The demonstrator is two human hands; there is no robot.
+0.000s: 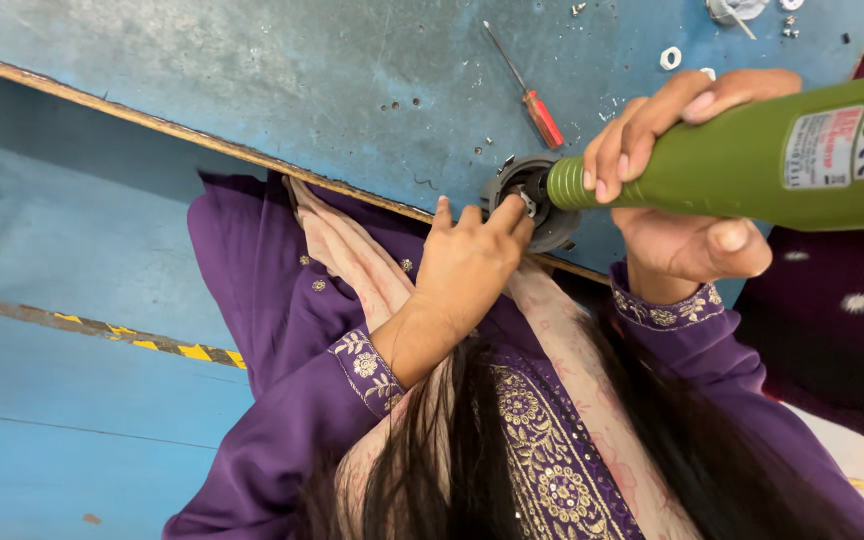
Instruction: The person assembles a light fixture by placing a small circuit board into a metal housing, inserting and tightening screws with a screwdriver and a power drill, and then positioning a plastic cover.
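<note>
The right hand (687, 190) clenches the bulky green plastic power driver (752, 155) near its nose; the left hand (467, 262) pinches the stiff round grey metal part (552, 225), likely heavy, best gripped by its rim.

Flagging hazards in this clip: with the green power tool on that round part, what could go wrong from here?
1. The left hand steadies the round dark part right beside the tool's tip, so a slip could catch its fingers.
2. The part sits at the workbench edge and might slide off.
3. Long loose hair and a scarf hang below the green power tool held in the right hand and could snag.
</note>
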